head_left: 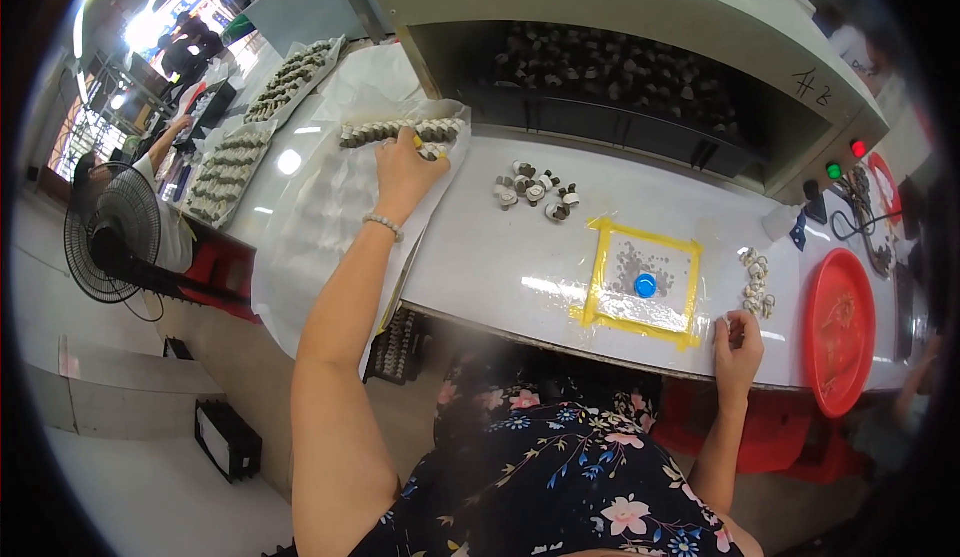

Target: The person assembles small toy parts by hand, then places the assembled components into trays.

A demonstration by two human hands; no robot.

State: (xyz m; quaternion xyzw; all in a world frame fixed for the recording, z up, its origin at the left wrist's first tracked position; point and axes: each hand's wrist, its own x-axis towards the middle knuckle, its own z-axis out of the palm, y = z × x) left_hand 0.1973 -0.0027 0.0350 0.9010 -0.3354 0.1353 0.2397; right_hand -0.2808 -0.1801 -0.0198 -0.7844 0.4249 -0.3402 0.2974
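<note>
My left hand reaches to a tray lined with white paper, its fingers closed at a row of small white-and-dark parts. A bit of yellow shows at the fingertips; what they pinch is partly hidden. At the table's front edge, my right hand has its fingers drawn together, and I cannot make out what is in them. Just beyond it lies a short line of small whitish metal-looking pieces. Several loose white-and-dark parts form a group on the table between the hands.
A yellow-taped square holds tiny grey bits and a blue round cap. To the right stands a red basin. A beige housing with many parts inside spans the back. Filled trays and a black fan are left.
</note>
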